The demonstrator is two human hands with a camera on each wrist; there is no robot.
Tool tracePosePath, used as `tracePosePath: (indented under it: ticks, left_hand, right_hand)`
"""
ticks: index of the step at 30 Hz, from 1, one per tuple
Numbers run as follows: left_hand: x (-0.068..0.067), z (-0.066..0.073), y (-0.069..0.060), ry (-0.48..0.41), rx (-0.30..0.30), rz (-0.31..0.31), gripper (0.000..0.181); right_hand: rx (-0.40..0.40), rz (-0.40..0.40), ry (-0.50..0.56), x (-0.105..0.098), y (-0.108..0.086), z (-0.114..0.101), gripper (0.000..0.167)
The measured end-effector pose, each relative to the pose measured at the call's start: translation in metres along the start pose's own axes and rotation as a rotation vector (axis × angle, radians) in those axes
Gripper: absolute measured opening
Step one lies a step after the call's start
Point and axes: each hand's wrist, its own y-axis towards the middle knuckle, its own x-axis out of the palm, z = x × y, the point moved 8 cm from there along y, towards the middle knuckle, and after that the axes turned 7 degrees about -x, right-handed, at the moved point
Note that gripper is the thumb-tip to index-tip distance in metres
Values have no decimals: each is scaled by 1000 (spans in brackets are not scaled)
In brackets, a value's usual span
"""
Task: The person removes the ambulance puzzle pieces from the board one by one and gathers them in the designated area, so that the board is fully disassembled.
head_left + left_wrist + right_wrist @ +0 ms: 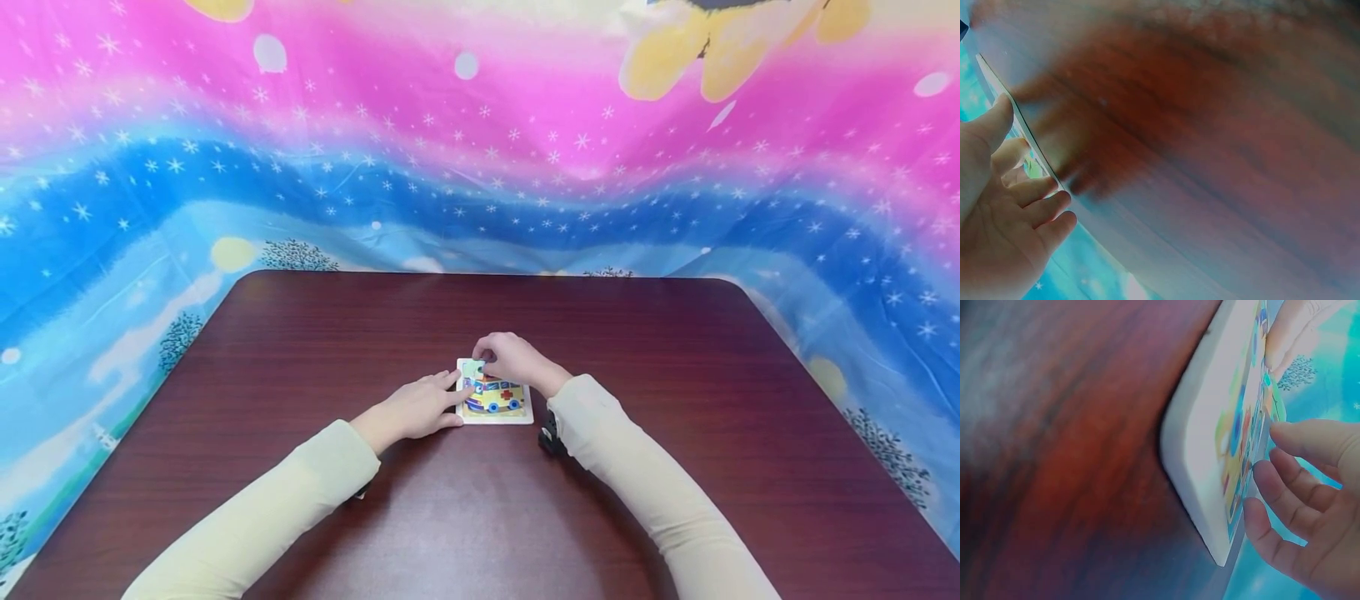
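Observation:
A small square puzzle board (528, 414) with a white border and a picture of a yellow vehicle with a red cross lies flat on the table. The left hand (420, 407) rests at its left side with fingers spread, one reaching over the picture; in the left wrist view this hand (1007, 219) touches the board's edge (1038, 150). Over the board's top left part, the right hand (513, 358) pinches a light green piece (472, 367). The right wrist view shows the piece (1277, 403) tilted up from the board (1194, 444), by the thumb of the right hand (1310, 494).
The dark red-brown wooden table (345, 333) extends around the board on every side. Behind and beside it hangs a pink and blue cloth (480, 167) with snowflakes. A small black device (551, 435) sits under the right wrist.

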Motion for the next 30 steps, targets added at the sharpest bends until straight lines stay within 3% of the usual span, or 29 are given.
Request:
tracePosePath:
  ticks: [15, 30]
  left_hand:
    - [1, -1, 0, -35, 6, -5, 52]
    - [1, -2, 1, -29, 1, -6, 53]
  right_hand:
    - [84, 49, 49, -2, 0, 11, 8]
    - [90, 104, 112, -37, -27, 47, 7]
